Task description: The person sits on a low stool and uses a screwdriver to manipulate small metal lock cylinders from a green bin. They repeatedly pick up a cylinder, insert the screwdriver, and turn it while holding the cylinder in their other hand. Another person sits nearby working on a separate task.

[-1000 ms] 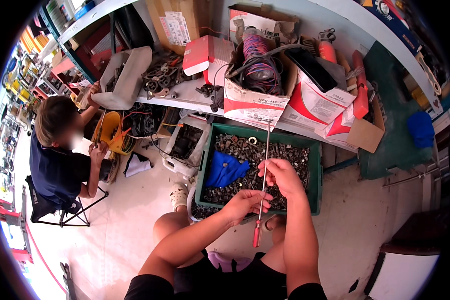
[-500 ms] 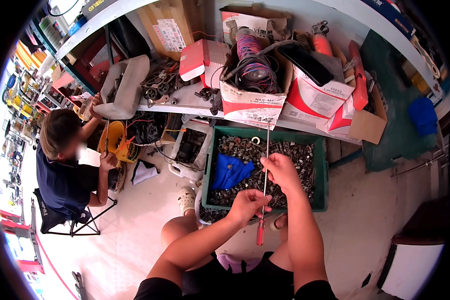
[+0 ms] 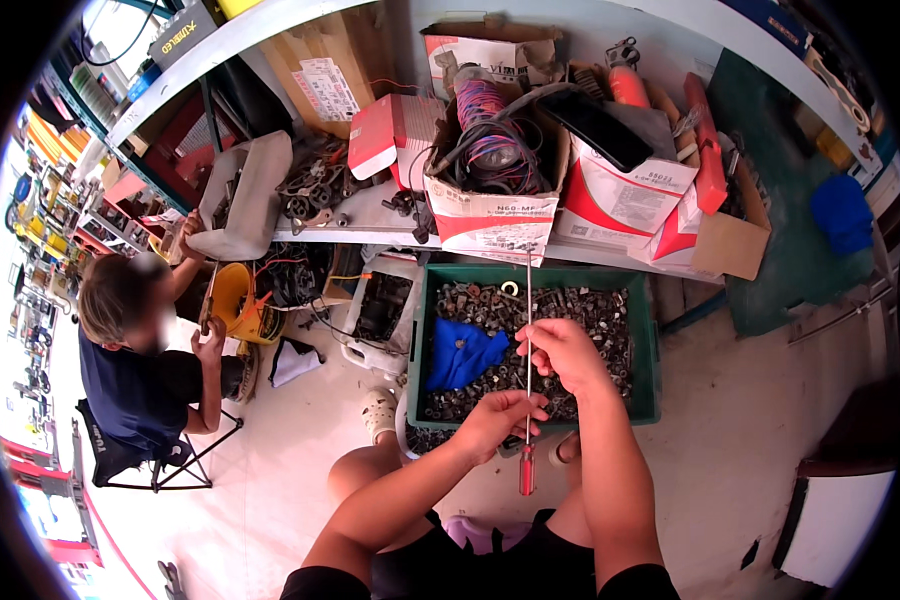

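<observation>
A long screwdriver (image 3: 527,470) with a red handle and thin metal shaft stands almost upright in the picture, its handle towards me. My left hand (image 3: 498,422) pinches at the shaft just above the handle. Higher up, my right hand (image 3: 562,350) has its fingers closed around the middle of the shaft. Whether small pieces sit on the shaft between the fingers is too small to tell. Beneath both hands is a green bin (image 3: 654,375) full of small metal parts (image 3: 580,300), nuts and bolts among them. A blue cloth (image 3: 460,355) lies on the parts at the bin's left.
Beyond the bin runs a shelf (image 3: 370,232) with a box of wires (image 3: 495,210), a black phone (image 3: 598,130) and loose metal parts. At left, a seated person (image 3: 135,370) holds a rod near a yellow bucket (image 3: 232,300). A grey container (image 3: 380,310) adjoins the bin.
The view has shifted slightly. My hands keep their hold on the screwdriver, which now stands a little straighter. The person at left has moved their lower hand slightly.
</observation>
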A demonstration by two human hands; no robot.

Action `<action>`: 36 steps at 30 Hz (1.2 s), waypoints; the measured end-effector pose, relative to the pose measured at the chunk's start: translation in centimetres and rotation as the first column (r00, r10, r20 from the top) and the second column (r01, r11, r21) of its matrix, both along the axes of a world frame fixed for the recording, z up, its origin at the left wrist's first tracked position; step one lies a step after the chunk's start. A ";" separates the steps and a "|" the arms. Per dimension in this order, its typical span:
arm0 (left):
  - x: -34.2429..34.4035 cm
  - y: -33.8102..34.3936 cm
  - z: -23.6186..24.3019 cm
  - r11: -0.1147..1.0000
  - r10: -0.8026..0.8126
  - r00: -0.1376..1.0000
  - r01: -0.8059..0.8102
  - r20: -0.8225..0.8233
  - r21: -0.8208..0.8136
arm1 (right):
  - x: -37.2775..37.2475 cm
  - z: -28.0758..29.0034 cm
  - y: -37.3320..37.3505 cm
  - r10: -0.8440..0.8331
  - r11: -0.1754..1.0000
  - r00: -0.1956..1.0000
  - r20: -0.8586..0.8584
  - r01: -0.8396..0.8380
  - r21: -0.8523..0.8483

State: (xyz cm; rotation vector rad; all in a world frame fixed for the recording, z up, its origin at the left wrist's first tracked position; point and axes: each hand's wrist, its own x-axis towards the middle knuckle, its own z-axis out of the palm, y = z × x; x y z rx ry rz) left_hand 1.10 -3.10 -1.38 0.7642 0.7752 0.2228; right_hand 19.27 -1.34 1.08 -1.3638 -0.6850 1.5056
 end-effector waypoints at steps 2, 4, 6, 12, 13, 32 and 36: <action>0.0 -0.2 0.2 0.999 0.043 0.999 -0.043 -0.016 -0.005 | -0.5 0.0 -0.1 -0.063 0.997 0.997 0.041 0.064 -0.035; 0.2 -0.2 0.2 0.996 0.085 0.996 -0.084 -0.032 0.022 | -0.8 -0.4 0.1 -0.120 0.992 0.989 0.087 0.123 -0.029; 0.3 -0.5 -0.2 0.994 0.091 0.995 -0.088 -0.046 0.060 | -1.4 -1.2 0.3 -0.203 0.978 0.956 0.209 0.209 -0.003; 0.5 -0.9 -0.3 0.985 0.155 0.987 -0.151 -0.047 0.083 | -1.7 -1.1 0.7 -0.167 0.985 0.939 0.301 0.169 0.018; 0.5 -1.0 -0.3 0.985 0.152 0.987 -0.149 -0.041 0.083 | -1.5 -1.0 0.6 -0.154 0.988 0.954 0.257 0.155 0.015; 0.4 -1.0 -0.8 0.980 0.175 0.983 -0.169 -0.052 0.100 | -0.9 -0.9 0.2 -0.055 0.998 0.994 0.089 0.057 -0.018; 0.7 -0.9 -0.9 0.959 0.214 0.975 -0.199 -0.056 0.203 | -1.1 -2.7 0.5 -0.165 0.986 0.952 0.257 0.151 0.074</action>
